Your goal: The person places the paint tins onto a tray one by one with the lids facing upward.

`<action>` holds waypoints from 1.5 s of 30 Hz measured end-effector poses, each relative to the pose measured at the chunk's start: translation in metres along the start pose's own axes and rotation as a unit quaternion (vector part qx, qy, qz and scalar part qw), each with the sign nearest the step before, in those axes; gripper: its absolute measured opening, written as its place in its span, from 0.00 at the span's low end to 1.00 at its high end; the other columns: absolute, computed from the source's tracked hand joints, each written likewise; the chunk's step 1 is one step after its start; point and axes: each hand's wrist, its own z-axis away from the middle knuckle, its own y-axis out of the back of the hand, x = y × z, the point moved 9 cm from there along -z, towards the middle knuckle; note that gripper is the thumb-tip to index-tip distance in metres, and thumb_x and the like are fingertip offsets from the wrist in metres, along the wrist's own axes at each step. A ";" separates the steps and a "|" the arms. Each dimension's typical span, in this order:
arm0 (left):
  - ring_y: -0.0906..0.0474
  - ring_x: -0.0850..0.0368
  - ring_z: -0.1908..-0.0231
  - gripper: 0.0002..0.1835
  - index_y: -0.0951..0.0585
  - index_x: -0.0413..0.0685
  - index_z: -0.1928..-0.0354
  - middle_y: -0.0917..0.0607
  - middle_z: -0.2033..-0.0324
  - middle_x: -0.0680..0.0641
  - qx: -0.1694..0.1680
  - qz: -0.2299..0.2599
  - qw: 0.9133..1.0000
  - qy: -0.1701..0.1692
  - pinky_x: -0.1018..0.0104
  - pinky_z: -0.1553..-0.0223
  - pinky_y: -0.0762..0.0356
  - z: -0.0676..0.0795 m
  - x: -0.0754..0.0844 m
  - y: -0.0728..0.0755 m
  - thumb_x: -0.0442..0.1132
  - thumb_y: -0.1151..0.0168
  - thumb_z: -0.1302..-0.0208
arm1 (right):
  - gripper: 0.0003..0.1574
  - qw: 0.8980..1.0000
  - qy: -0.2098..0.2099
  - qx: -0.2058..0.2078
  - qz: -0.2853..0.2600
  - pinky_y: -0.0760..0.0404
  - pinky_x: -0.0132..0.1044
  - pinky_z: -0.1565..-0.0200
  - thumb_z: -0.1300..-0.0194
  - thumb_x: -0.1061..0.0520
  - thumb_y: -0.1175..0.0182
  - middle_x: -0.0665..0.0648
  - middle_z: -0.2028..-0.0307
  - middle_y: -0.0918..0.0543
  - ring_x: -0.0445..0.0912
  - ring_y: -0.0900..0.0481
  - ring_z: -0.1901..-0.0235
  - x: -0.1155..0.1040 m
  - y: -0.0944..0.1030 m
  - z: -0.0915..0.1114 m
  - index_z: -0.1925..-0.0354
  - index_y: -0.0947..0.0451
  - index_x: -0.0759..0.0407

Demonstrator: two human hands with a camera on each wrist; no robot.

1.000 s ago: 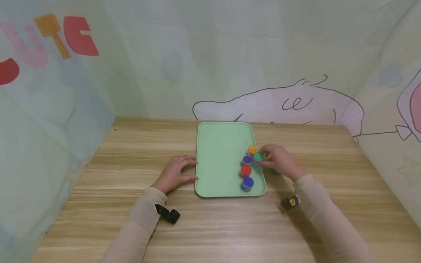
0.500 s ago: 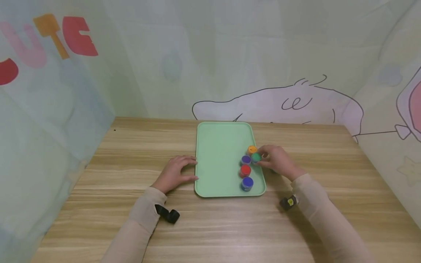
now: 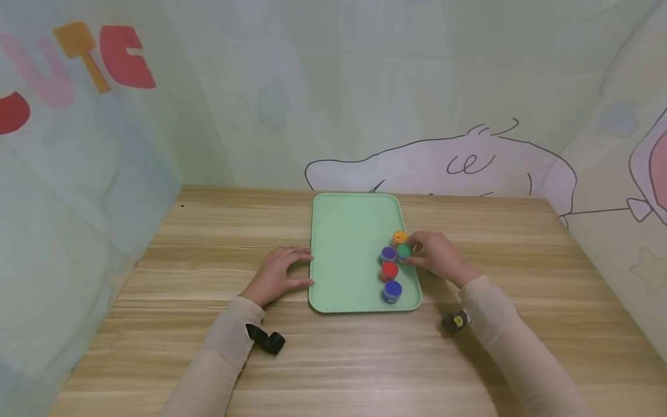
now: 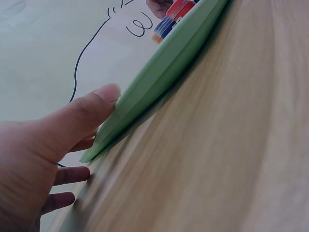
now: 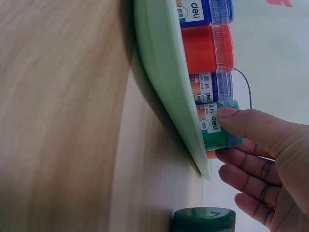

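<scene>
In the head view my right hand (image 3: 435,255) pinches a green-lidded paint jar (image 3: 403,251) at the right side of a light green tray (image 3: 349,231). The right wrist view shows the thumb on the side of this green jar (image 5: 212,126), which stands upright with its base at the tray. A purple-lidded jar (image 3: 388,255) is close on its left, and an orange-lidded jar (image 3: 400,238) is just behind it. My left hand (image 3: 276,275) has its fingers loosely spread, with thumb and fingertips right at the tray's left rim (image 4: 145,96).
Nearer the tray's front stand a red-lidded jar (image 3: 389,271) and a blue-lidded jar (image 3: 392,291). A dark green lid (image 5: 203,220) shows low in the right wrist view, beyond the tray. The wooden table (image 3: 339,359) meets a printed cloth backdrop (image 3: 234,116).
My right hand has moved the green jar slightly left, further in over the tray. The purple jar has shifted a little left. The left hand has stayed in place.
</scene>
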 end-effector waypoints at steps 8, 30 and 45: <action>0.29 0.44 0.37 0.29 0.19 0.48 0.46 0.21 0.41 0.45 -0.001 0.002 1.000 0.000 0.42 0.34 0.38 0.000 -0.001 -0.001 0.52 0.28 0.49 | 0.19 1.000 -0.001 0.001 0.018 0.19 0.45 0.54 0.45 0.55 0.29 0.56 0.59 0.14 0.49 0.20 0.60 -0.001 -0.001 0.001 0.55 0.18 0.59; 0.29 0.44 0.37 0.29 0.19 0.48 0.46 0.21 0.41 0.45 0.001 0.000 1.000 0.000 0.42 0.34 0.38 -0.001 -0.001 -0.001 0.53 0.28 0.49 | 0.20 0.999 0.006 0.021 0.036 0.21 0.48 0.53 0.47 0.55 0.28 0.56 0.61 0.13 0.50 0.20 0.61 -0.004 0.003 0.003 0.55 0.17 0.60; 0.29 0.44 0.38 0.28 0.19 0.48 0.47 0.21 0.41 0.45 0.002 0.001 1.000 -0.002 0.42 0.35 0.36 -0.001 0.000 -0.001 0.52 0.28 0.49 | 0.21 0.999 0.016 0.025 0.044 0.20 0.49 0.55 0.45 0.55 0.30 0.61 0.59 0.14 0.52 0.19 0.60 0.001 0.014 0.007 0.54 0.19 0.64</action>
